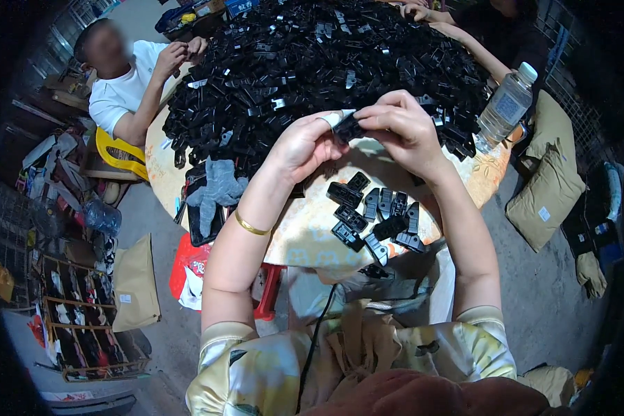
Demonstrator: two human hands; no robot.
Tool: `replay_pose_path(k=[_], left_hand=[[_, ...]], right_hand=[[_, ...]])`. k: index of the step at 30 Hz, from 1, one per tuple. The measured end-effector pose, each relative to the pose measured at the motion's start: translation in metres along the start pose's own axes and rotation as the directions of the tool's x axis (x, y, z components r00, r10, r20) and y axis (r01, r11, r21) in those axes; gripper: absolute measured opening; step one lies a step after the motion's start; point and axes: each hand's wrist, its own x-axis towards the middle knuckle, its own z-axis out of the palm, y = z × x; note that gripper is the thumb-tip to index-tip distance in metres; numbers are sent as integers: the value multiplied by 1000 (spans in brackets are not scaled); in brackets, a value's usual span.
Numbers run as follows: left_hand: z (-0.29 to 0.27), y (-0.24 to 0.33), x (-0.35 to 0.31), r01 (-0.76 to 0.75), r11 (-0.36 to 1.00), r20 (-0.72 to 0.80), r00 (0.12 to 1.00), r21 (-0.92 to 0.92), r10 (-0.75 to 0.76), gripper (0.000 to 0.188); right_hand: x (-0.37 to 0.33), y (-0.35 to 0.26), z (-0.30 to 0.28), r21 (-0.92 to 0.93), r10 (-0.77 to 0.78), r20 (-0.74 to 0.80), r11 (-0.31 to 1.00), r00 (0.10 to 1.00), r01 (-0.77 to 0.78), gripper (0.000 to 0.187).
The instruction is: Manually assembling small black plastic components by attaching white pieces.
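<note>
Above the near side of the round table [295, 236], both of my hands are closed on a small black plastic part [348, 130]. My left hand [308, 144] holds it from the left, with a white covering around one fingertip. From the right, the fingers of my right hand [403, 130] pinch its other side. My fingers hide much of its shape. A large heap of similar black parts [277, 69] rises just beyond my hands. Several black plastic pieces [378, 211] lie in a loose group on the tabletop between my forearms.
A grey glove [216, 193] lies over a dark tray left of my forearm. On the right edge stands a clear bottle [504, 111]. A person [128, 90] sits at the far left, another [496, 35] at the far right. Tan sacks [546, 197] lie beyond the table.
</note>
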Motion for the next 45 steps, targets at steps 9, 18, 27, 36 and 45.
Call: replay_pose_path(k=[9,18,27,36,45], left_hand=[[6,11,-6,60,888,-52,998,456,-40,26],[13,12,-9,121,922,-63,992,367,-105,24],[11,17,-10,159,930,-104,986,331,-132,23],[21,12,-16,-48,751,-35,995,659,94,34],[18,-8,-36,-152,308,85,971,939,222,25]], right_hand=[[0,-9,8,-89,-62,-14,994,998,61,22],[-2,-5,6,-43,-59,-15,997,998,58,23],[-1,-7,3,-192,-119,13,974,993,119,22],[-2,-12,1,-45,129,-32,990,991,-130,39],[-34,-43,-3,113,328,383,911,864,-396,56]])
